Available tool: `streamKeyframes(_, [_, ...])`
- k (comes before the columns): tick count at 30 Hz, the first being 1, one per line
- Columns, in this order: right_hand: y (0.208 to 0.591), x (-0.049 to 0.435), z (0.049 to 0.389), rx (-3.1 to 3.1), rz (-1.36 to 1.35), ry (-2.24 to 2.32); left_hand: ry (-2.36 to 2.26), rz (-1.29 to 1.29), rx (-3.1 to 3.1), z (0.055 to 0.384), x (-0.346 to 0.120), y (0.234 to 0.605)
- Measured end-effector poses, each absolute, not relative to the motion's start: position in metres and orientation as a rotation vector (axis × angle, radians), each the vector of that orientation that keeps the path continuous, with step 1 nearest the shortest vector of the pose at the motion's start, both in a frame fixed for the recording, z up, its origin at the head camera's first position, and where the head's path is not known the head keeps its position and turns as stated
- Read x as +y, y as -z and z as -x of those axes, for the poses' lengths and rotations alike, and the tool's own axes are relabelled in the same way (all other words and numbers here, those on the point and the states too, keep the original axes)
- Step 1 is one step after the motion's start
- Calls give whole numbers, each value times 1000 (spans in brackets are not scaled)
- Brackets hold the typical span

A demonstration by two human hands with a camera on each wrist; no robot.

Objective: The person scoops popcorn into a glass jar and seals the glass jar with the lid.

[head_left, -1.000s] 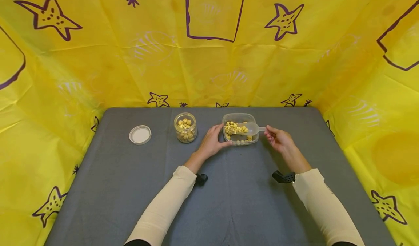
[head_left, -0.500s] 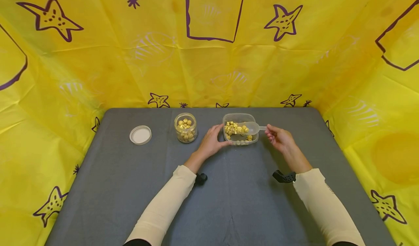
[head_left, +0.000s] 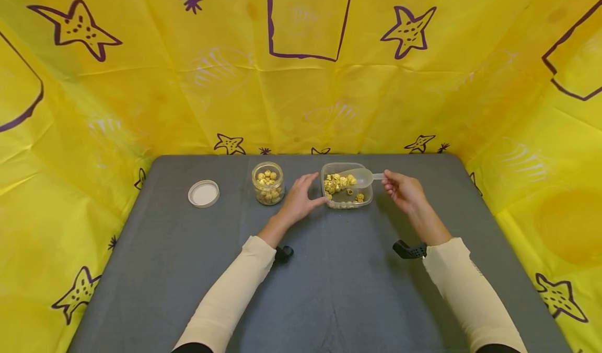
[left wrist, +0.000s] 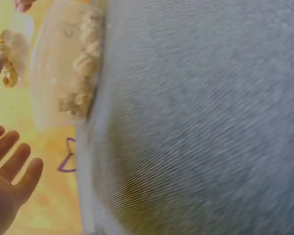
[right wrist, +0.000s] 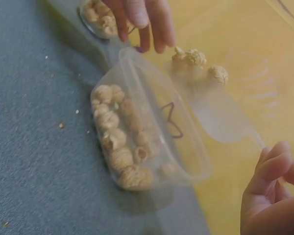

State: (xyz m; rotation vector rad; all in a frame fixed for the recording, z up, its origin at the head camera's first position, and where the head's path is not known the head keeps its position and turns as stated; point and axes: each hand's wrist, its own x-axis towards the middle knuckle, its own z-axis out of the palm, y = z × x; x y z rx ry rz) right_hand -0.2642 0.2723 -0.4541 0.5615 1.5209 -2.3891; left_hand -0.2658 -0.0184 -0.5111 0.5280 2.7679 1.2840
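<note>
My right hand (head_left: 408,195) pinches the handle of a translucent plastic scoop (head_left: 363,178). The scoop carries several pieces of popcorn (right wrist: 196,57) and, in the right wrist view, is raised above the rim of a clear plastic container (right wrist: 202,161). Balls of popcorn (right wrist: 113,139) lie inside this container on the table. Beside its left end is my left hand (head_left: 299,200), fingers and thumb spread. In the left wrist view the left hand (left wrist: 12,183) shows straight fingers, apart from the container.
A clear jar (head_left: 256,187) without its lid, partly filled with popcorn, stands left of my left hand. Farther left lies a white round lid (head_left: 204,193). Small crumbs (right wrist: 61,125) dot the grey table (head_left: 329,290). A yellow patterned cloth (head_left: 301,102) encloses the back and sides.
My right hand has lifted the scoop slightly and moved it away from me, with popcorn on it. My left hand has eased back left from the container's side.
</note>
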Motion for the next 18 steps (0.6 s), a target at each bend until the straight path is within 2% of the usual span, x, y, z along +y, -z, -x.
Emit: streamKeyframes(18, [426,252,275,1536,-467,2472,-1350,-519,2860,260,-50,461])
